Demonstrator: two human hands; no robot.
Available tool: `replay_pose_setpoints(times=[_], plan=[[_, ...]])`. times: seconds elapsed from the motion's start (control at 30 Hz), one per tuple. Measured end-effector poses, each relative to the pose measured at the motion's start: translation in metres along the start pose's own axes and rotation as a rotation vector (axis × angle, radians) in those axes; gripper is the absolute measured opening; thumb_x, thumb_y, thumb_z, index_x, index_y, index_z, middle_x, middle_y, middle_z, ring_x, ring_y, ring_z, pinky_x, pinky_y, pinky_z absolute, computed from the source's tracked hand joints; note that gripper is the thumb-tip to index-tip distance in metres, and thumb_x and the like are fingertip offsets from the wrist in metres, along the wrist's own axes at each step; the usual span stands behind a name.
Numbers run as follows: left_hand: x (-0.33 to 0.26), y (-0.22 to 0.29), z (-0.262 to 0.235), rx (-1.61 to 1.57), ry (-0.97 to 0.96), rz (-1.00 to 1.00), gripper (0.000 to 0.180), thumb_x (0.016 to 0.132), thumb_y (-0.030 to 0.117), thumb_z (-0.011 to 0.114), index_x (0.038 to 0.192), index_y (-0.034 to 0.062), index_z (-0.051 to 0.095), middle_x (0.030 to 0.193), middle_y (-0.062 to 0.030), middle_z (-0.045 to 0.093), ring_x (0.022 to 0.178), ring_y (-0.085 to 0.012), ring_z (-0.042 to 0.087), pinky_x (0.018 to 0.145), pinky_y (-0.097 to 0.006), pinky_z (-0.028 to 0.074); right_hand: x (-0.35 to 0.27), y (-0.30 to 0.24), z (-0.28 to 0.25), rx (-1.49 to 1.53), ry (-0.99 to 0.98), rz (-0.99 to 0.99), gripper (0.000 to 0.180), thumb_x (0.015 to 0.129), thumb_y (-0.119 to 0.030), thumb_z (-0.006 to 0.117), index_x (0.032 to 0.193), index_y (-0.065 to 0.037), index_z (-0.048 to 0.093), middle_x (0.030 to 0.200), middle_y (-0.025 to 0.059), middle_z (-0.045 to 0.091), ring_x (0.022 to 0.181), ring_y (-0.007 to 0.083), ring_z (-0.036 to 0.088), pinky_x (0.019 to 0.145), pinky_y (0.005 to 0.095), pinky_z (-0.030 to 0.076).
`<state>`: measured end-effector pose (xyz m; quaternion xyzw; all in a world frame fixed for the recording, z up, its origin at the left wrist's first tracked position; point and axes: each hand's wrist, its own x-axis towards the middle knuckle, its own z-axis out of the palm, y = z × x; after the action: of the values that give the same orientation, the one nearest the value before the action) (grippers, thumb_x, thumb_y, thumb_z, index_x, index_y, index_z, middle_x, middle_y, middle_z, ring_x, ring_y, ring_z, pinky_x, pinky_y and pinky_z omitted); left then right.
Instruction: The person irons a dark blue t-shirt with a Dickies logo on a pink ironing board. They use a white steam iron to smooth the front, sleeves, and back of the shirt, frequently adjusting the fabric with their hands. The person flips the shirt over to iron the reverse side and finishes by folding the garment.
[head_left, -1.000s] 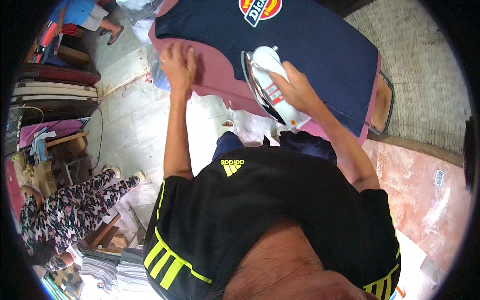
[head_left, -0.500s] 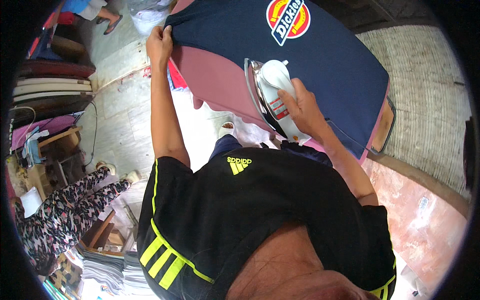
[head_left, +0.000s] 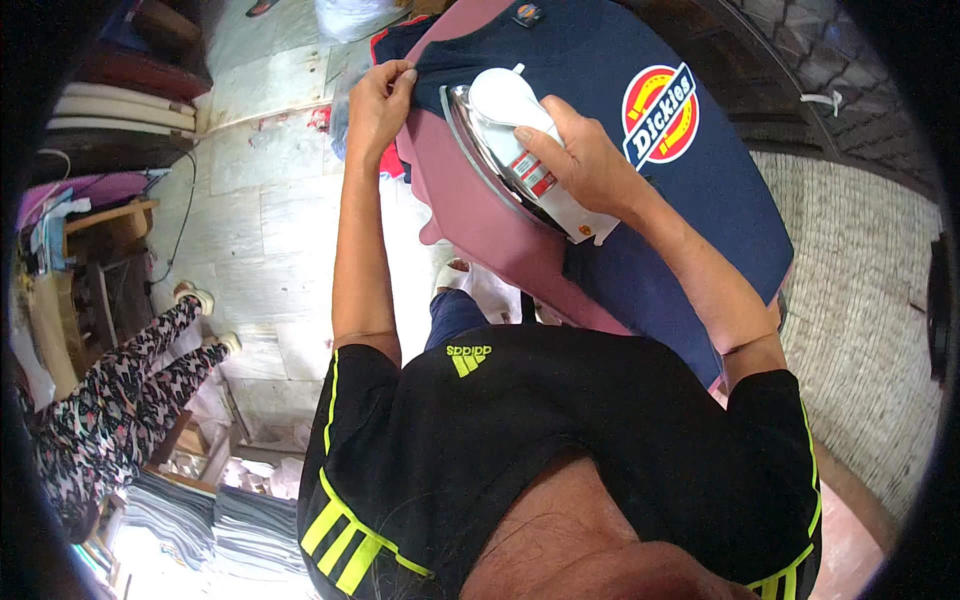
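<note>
Iron (head_left: 508, 155) over the near-left edge of the dark shirt (head_left: 600, 60), farther left than 0.5 s earlier, hence closer to the held cloth. Right hand (head_left: 590, 165) wrapped around its handle; left hand (head_left: 378, 108) pinching the shirt's left end. Beneath, pink board (head_left: 470, 215); the iron's contact is probable, its underside hidden.

Here's the iron (head_left: 525, 165), its underside hidden from us, and the right hand (head_left: 590, 165) gripping it has most fingertips out of sight; up top, the edge slices off the navy shirt (head_left: 680, 260), the pink board (head_left: 480, 215) and a white bag (head_left: 355, 15), while a co-worker (head_left: 115, 415) is partly swallowed by darkness, far left
</note>
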<state>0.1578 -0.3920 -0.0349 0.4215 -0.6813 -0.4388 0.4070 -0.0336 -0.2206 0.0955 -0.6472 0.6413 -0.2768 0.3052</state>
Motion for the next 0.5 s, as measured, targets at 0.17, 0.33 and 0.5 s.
replay_pose_setpoints(times=[0.17, 0.33, 0.5], plan=[[-0.004, 0.017, -0.006, 0.323, -0.029, 0.006, 0.025, 0.088, 0.025, 0.067, 0.089, -0.0003, 0.069, 0.074, -0.0145, 0.068, 0.067, -0.0266, 0.065, 0.066, -0.038, 0.050, 0.010, 0.006, 0.001, -0.017, -0.032, 0.008, 0.033, 0.102, -0.031, 0.054, 0.099, 0.002, 0.055, 0.081, 0.0175, 0.065, 0.074, 0.0204, 0.063, 0.067, 0.0354, 0.050], [0.011, -0.009, -0.011, 0.221, 0.028, 0.028, 0.021, 0.090, 0.022, 0.064, 0.095, 0.0017, 0.065, 0.075, -0.0135, 0.066, 0.069, -0.0270, 0.065, 0.067, -0.039, 0.050, -0.015, -0.002, -0.005, 0.029, -0.035, 0.091, 0.037, 0.100, -0.034, 0.055, 0.097, 0.003, 0.050, 0.088, 0.0324, 0.065, 0.086, 0.0493, 0.065, 0.073, 0.0488, 0.049], [0.010, -0.010, -0.012, 0.087, -0.019, 0.004, 0.021, 0.089, 0.022, 0.069, 0.097, 0.0024, 0.065, 0.075, -0.0081, 0.066, 0.069, -0.0192, 0.062, 0.067, -0.036, 0.049, -0.071, -0.002, -0.020, 0.026, -0.122, 0.208, 0.039, 0.100, -0.036, 0.053, 0.102, 0.003, 0.048, 0.088, 0.0317, 0.065, 0.086, 0.0464, 0.067, 0.074, 0.0473, 0.050]])
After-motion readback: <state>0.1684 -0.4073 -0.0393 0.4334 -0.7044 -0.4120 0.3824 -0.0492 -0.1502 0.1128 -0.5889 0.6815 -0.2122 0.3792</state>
